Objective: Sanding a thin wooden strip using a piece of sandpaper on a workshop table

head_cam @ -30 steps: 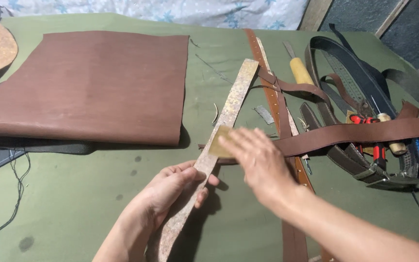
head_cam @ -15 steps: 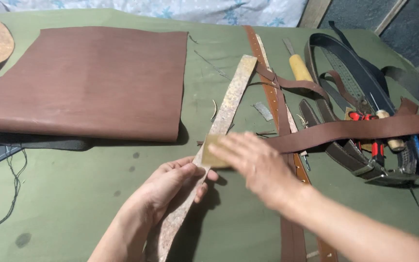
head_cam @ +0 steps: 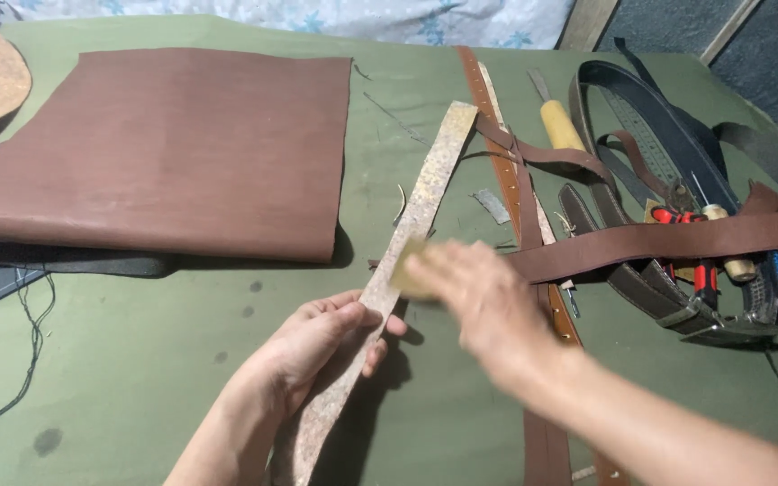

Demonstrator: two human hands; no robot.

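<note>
Leather strip (head_cam: 407,236) — left hand (head_cam: 321,337) fingers clamped on it; right hand (head_cam: 474,292), blurred, fingers pressing yellow pad (head_cam: 404,267) onto it.

A: Any packages, labels, signs or screens in view?
B: None. Head view shows no box, bag or wrapper, no sticker or tag, no sign, no display.
A: Far edges, top corners?
B: Checked. Nothing of that kind there either. Right side is motion-blurred, but no package or screen shape in it.
</note>
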